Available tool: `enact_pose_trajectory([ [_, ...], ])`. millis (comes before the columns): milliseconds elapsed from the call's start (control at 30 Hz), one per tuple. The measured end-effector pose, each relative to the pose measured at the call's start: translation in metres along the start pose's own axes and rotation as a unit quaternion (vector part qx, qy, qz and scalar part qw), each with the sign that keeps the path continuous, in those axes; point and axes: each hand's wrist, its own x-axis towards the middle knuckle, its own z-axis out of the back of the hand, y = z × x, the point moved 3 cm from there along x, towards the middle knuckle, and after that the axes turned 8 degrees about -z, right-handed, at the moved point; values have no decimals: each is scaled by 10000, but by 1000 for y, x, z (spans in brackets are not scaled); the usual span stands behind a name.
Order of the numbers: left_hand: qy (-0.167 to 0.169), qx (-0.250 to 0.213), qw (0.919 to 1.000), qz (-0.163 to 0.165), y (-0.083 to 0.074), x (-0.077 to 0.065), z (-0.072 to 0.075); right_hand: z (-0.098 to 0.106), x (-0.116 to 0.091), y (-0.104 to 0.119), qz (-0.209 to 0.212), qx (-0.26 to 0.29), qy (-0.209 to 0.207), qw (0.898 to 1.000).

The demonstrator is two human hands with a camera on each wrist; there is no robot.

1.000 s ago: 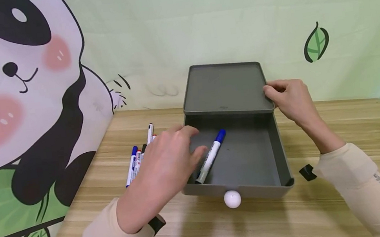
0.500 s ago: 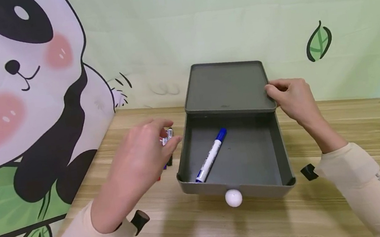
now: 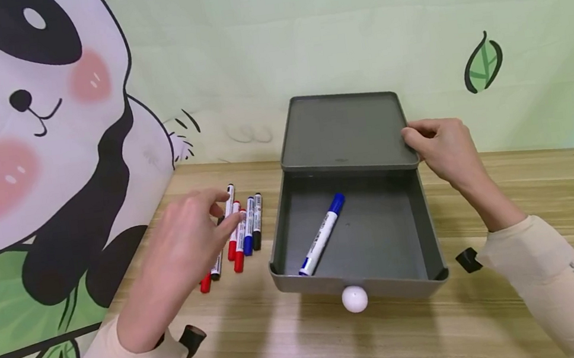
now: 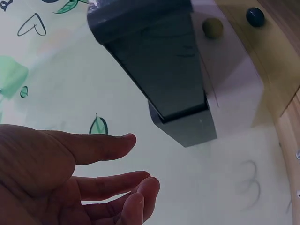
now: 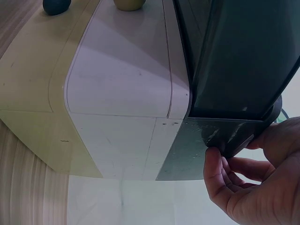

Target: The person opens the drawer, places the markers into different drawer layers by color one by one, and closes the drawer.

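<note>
A blue-capped marker (image 3: 322, 234) lies slantwise inside the pulled-out grey drawer (image 3: 380, 236), which has a round white knob (image 3: 354, 299) in front. My left hand (image 3: 178, 240) hovers left of the drawer, over a group of red, blue and black markers (image 3: 247, 227). It partly hides them. In the left wrist view its thumb and fingers are apart, with nothing between them. My right hand (image 3: 447, 150) grips the right edge of the grey drawer cabinet (image 3: 348, 129), thumb on the top rim; the right wrist view shows fingers (image 5: 215, 176) curled against its side.
In the right wrist view, a white drawer unit (image 5: 126, 70) and a yellow drawer unit (image 5: 33, 79) sit stacked with the grey one. All stand on a wooden table (image 3: 526, 197). Behind is a green backdrop (image 3: 341, 47) with a panda picture.
My left hand has drawn back leftward from above the drawer to over the loose markers. The marker in the drawer and my right hand hold their places.
</note>
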Motion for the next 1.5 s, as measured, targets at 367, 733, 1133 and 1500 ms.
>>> enact_pose_trajectory([
  [367,178,-293,9989,332,37,4,-9,0,0,0,12,-40,-2,10000],
  [733,170,-422,9961,759,72,6,-22,0,-1,0,11,-28,-16,10000],
  [1133,74,-241,9916,1271,112,9,-48,0,-1,0,-29,-19,-12,10000],
  [1500,438,-76,9889,1419,141,10,-75,-1,-1,1,-16,65,6,10000],
])
